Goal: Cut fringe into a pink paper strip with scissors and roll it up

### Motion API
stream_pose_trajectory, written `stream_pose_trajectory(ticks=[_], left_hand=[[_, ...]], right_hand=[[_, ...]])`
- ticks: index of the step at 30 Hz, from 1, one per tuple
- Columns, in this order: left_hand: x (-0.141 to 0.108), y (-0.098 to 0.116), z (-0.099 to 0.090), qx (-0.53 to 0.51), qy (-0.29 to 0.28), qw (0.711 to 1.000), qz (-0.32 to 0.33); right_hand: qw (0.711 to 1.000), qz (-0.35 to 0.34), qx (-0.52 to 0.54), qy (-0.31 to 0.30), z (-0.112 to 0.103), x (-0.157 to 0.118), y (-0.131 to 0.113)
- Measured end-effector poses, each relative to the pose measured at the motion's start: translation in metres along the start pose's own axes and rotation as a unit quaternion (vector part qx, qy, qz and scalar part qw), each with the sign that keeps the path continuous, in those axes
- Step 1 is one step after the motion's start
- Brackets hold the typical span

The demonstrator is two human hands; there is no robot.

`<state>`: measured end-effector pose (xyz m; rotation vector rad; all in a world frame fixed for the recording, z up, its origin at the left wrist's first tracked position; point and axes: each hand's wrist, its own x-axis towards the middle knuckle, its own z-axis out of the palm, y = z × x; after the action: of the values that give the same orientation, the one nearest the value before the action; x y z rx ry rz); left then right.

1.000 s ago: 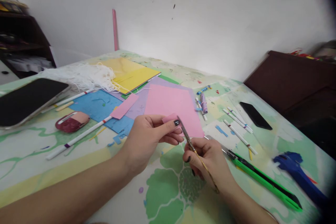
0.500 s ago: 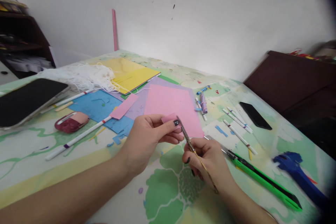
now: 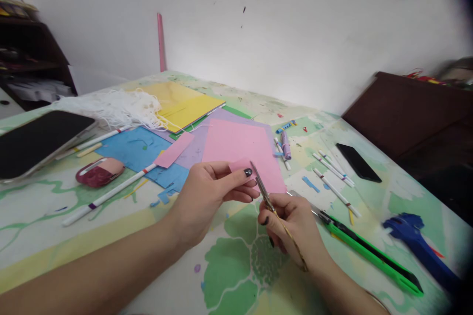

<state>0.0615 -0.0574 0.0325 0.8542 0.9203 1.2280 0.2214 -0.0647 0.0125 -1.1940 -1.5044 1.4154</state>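
Between the thumb and fingers of my left hand [image 3: 218, 184] is a small piece of pink paper [image 3: 239, 163], raised over the table. My right hand [image 3: 293, 221] grips a pair of scissors [image 3: 263, 191] with gold-coloured handles. The blades point up and away, with their tips at the right edge of the pink piece. Whether they are parted there is hard to see. Behind the hands, a larger pink sheet [image 3: 236, 140] lies on a purple sheet [image 3: 192, 150]. A narrow pink strip [image 3: 175, 149] rests to the left.
A green box cutter [image 3: 373, 251] with its blade out lies right of my right hand, near a blue tool [image 3: 417, 241]. Black phone [image 3: 357, 162], white sticks [image 3: 336, 192] and paper scraps lie beyond. White string [image 3: 114, 108], a tablet-like device [image 3: 40, 140] and blue sheets [image 3: 125, 150] are left.
Both hands stay nearly in place. The scissors have shifted slightly against the edge of the small pink piece; the rest of the table looks the same.
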Motion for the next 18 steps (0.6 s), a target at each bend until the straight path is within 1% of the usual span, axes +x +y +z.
stream_pose_trajectory(ticks=[8, 13, 18], left_hand=[[0.0014, 0.0009, 0.0001, 0.003, 0.006, 1.000, 0.002], [0.0011, 0.0002, -0.0008, 0.006, 0.010, 1.000, -0.004], [0.0015, -0.0004, -0.0005, 0.004, 0.011, 1.000, -0.007]], right_hand=[[0.998, -0.040, 0.026, -0.044, -0.0016, -0.0017, 0.0041], [0.998, -0.044, 0.012, -0.048, -0.0013, -0.0013, 0.0036], [0.999, -0.033, 0.002, -0.043, -0.0014, -0.0013, 0.0035]])
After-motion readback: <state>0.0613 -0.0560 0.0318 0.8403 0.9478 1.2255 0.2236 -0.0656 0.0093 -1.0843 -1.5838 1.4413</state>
